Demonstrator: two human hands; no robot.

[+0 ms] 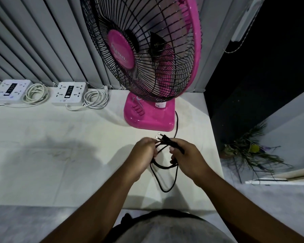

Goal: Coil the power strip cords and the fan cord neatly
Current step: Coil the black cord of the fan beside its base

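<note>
Both hands, left (144, 151) and right (186, 156), grip black fan cord (163, 166) loops near table (60, 155) right edge.

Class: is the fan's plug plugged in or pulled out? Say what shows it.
Out. The plug shows both pins bare, between the left hand and right hand gripping the cord.
</note>
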